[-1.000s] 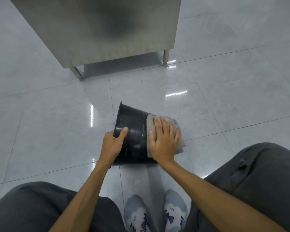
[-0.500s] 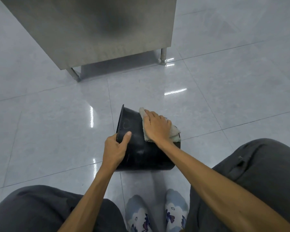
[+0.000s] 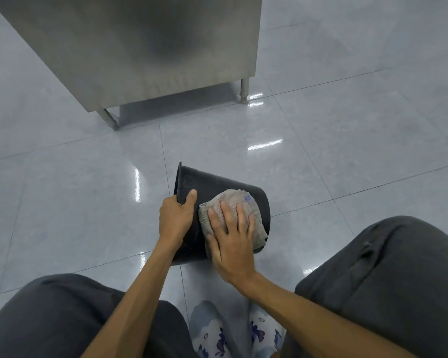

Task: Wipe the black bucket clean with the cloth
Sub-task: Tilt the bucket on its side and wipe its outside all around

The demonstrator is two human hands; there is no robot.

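Cloth (image 3: pixel 239 215) slid nearer, bucket (image 3: pixel 217 184) rim gripped

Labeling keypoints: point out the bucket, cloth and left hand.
bucket (image 3: pixel 212 182): head view, upper side wall.
cloth (image 3: pixel 234 200): head view, bare part above the fingers.
left hand (image 3: pixel 175 218): head view, back of hand at the rim.

The bucket (image 3: pixel 212 183) lies on its side – its mouth faces left, so the interior cannot be seen. The left hand (image 3: pixel 175 220) covers part of the rim; its fingers are hidden behind it. The right hand (image 3: pixel 230 244) hides the near half of the cloth (image 3: pixel 236 202). The cloth label (image 3: pixel 247 198) is too small to read. The cabinet (image 3: pixel 140 47) is cut off by the top edge – both knees by the bottom edge.
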